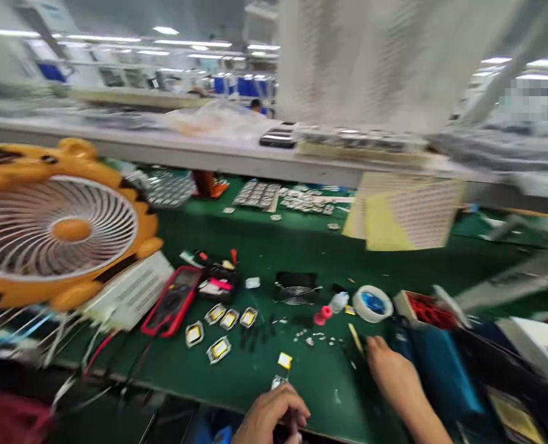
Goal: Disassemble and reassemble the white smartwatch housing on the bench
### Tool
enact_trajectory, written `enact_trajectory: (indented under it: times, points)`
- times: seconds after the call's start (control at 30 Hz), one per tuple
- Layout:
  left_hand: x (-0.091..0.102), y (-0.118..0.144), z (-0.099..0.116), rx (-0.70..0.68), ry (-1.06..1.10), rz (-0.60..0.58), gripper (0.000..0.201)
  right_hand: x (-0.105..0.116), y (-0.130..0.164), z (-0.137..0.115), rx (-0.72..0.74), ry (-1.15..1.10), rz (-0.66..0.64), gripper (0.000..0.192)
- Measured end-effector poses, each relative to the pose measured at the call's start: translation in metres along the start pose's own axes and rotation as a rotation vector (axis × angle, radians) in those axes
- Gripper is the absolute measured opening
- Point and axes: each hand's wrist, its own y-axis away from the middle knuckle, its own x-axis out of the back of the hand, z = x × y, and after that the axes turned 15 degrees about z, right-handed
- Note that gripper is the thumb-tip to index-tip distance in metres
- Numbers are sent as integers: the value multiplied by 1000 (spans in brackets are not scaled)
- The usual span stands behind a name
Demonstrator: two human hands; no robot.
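My left hand (271, 414) is at the table's front edge, fingers curled towards the thumb; whatever lies between them is hidden. Just beyond it lies a small silvery part (279, 382), with a yellow-edged white piece (284, 361) close behind, seemingly joined by a thin wire. My right hand (392, 373) rests low over the table on the right, its fingers bent together and fingertips hidden. Beside those fingers is a thin pale-yellow stick (356, 338). To the left, several small silvery cases with yellow-edged white pieces (219, 349) lie on the green mat (172, 364).
An orange fan (73, 229) and a red multimeter (173, 302) stand left. A tape roll (373, 303), a box of red parts (426, 309) and a blue case (445, 370) lie right. A coiled-wire stand (297, 290) sits mid-table, under a shelf (209, 151) with yellow sheets (398, 213).
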Motion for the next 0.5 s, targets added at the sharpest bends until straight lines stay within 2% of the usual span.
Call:
enact_trajectory:
  times: [0.13,0.2,0.3,0.5]
  points:
    - [39,3,-3,-82,-193,343,18,-34,6,5,23,24,93,36]
    - [54,3,-4,-123,-250,420,20,-40,10,4,33,33,106,33]
    - [66,-3,-9,-171,-308,437,19,-31,9,-2,1,52,81,31]
    - [68,-16,-20,-217,-341,343,17,16,12,-11,-91,41,-42,26]
